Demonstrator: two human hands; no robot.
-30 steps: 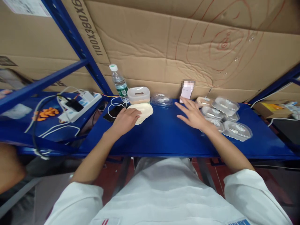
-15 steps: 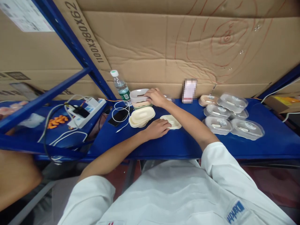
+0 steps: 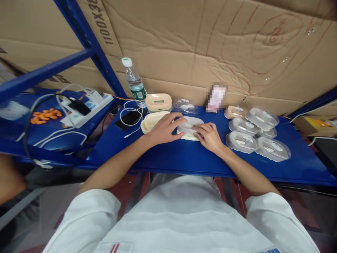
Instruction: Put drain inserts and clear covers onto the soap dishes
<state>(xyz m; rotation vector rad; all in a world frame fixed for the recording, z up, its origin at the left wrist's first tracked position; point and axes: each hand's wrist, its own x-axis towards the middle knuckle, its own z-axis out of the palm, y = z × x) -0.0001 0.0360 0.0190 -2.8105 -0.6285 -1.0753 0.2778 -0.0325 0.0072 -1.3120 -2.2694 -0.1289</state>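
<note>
In front of me a pale grey oval plastic box [image 3: 190,123] sits over a cream oval tray [image 3: 189,137]. My left hand [image 3: 167,128] grips the box's left end, fingers on the far side and thumb on the near side. My right hand [image 3: 210,136] holds the right end with bent fingertips. Left of the box lies a stack of cream trays [image 3: 151,121], partly covered by my left hand. Behind them stands a peach oval box [image 3: 158,102] with a slot, on top of a green one.
Clear lidded packs [image 3: 242,140] are grouped at right beside a peach box [image 3: 235,111]. Clear covers [image 3: 185,105] lie at the back. A water bottle [image 3: 135,82], a dark phone [image 3: 129,120] with white cable, and a power strip [image 3: 91,109] are at left. A blurred-out phone [image 3: 216,98] leans against the cardboard.
My right hand has brought the grey box from the top of the back stack onto the cream tray. My left hand has moved from the tray to the box. The view has shifted slightly.
</note>
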